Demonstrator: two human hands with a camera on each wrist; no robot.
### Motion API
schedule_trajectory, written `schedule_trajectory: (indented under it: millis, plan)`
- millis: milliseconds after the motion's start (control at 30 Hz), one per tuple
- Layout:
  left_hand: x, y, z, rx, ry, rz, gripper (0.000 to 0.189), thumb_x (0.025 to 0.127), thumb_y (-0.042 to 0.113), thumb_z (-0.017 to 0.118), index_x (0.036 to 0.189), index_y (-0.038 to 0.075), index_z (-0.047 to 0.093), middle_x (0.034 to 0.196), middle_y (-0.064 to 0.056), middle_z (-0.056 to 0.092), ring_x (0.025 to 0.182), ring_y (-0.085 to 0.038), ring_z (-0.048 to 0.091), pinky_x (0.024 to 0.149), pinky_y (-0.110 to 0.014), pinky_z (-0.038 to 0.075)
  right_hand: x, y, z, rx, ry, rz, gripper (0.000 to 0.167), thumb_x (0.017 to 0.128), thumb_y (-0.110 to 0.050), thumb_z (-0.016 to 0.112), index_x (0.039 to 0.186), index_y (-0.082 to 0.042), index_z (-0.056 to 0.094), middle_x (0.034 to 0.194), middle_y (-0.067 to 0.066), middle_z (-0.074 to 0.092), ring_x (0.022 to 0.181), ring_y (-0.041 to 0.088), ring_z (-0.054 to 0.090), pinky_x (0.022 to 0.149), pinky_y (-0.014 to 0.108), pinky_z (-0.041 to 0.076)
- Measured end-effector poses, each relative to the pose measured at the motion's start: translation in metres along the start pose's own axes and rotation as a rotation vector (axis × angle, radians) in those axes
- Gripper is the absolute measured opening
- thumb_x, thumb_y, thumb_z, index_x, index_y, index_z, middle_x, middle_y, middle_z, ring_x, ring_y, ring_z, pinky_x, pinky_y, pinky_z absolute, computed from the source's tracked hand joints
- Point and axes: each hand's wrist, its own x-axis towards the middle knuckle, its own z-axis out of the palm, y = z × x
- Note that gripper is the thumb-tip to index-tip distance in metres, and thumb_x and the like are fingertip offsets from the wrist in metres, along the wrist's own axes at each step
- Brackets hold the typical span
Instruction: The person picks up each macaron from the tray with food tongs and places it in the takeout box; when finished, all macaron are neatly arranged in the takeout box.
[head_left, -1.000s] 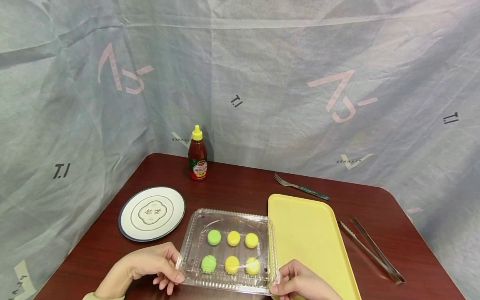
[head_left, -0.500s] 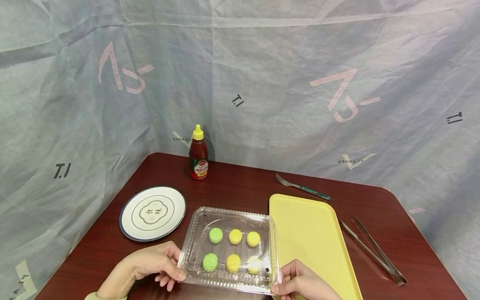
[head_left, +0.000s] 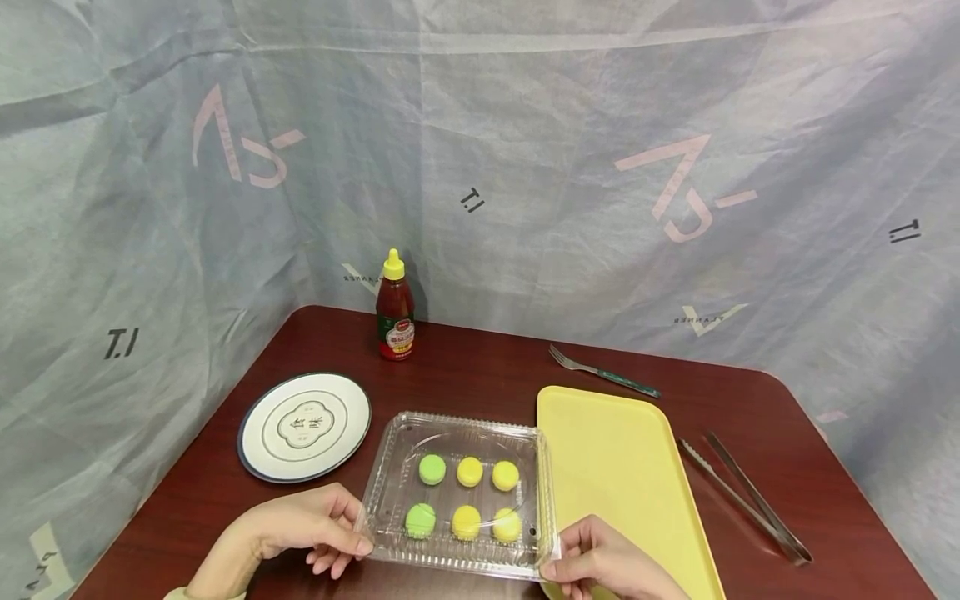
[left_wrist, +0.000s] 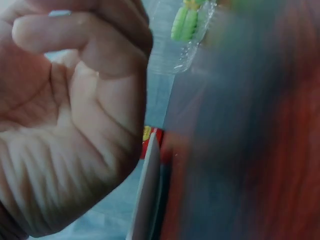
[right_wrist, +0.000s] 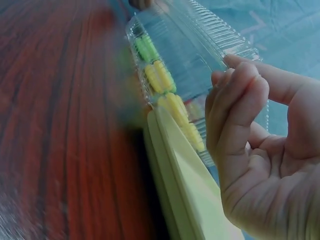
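Note:
A clear plastic clamshell box (head_left: 465, 423) with its lid down is held level over the near part of the table. Inside sit two green macarons (head_left: 421, 522) and several yellow macarons (head_left: 467, 522) in two rows. My left hand (head_left: 307, 529) pinches the box's near left corner between thumb and fingers. At the near right corner my right hand (head_left: 607, 558) pinches the rim the same way. The right wrist view shows the macarons standing on edge, seen from the side through the plastic, beside the fingers (right_wrist: 235, 110). The box's right side overlaps the yellow tray (head_left: 615, 467).
A white plate with a dark blue rim (head_left: 258, 433) lies to the left. At the back stands a red sauce bottle (head_left: 395, 312) with a yellow cap. A fork (head_left: 603, 372) lies behind the tray, and metal tongs (head_left: 750, 500) lie right of it. Grey cloth (head_left: 525, 167) surrounds the table.
The box's near edge sits very slightly higher in the head view. Both hands keep their hold on the same corners, and the other things stay in place.

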Motion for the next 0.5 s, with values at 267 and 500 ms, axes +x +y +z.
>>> schedule_trajectory:
  millis: [267, 500]
  plan:
    - [-0.008, 0.005, -0.003, 0.098, 0.049, -0.002, 0.021, 0.099, 0.013, 0.061, 0.096, -0.008, 0.057, 0.067, -0.03, 0.06, 0.053, -0.007, 0.055, 0.045, -0.017, 0.042, -0.002, -0.004, -0.006, -0.082, -0.049, -0.035, 0.031, 0.098, -0.007, 0.06, 0.087, 0.022, 0.057, 0.068, 0.04, 0.04, 0.059, 0.001, 0.056, 0.055, 0.013, 0.045]
    - [-0.021, 0.01, -0.011, 0.17, 0.237, 0.026, 0.037, 0.097, 0.011, 0.064, 0.123, -0.008, 0.045, 0.095, -0.015, 0.063, 0.076, -0.013, 0.063, 0.061, -0.025, 0.052, -0.007, -0.013, -0.015, -0.129, -0.005, 0.028, 0.031, 0.101, -0.011, 0.058, 0.11, 0.019, 0.057, 0.071, 0.01, 0.062, 0.06, 0.005, 0.061, 0.057, 0.019, 0.051]
